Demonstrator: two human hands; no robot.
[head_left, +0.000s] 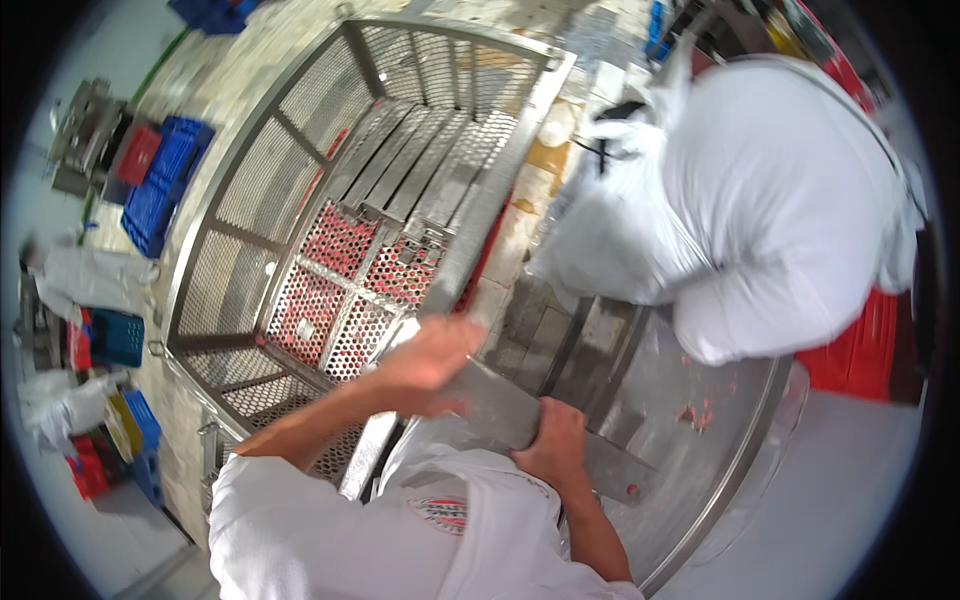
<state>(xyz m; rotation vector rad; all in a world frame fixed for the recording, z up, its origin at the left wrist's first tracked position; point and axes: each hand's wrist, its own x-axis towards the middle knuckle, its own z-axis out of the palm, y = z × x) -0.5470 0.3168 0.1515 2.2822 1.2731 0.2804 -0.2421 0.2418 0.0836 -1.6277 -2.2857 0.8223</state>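
Observation:
A long, narrow grey metal mould (497, 403) lies slantwise before me, its lower right end over a steel table (690, 480). My right hand (556, 440) is closed on its side near the middle, fingers over the edge. At its upper left end is my left hand (428, 362), smeared by motion; whether it grips the mould I cannot tell. Left of the mould stands a large mesh-walled metal cage (245, 180). Inside it, several similar long metal moulds (410, 165) lie side by side at the far end, above a perforated floor showing red beneath.
A co-worker in white (780, 190) bends over close on the right, beside a red crate (860, 345). Red scraps (697, 415) lie on the steel table. Blue crates (165, 185) and another person in white (90, 275) are at the far left.

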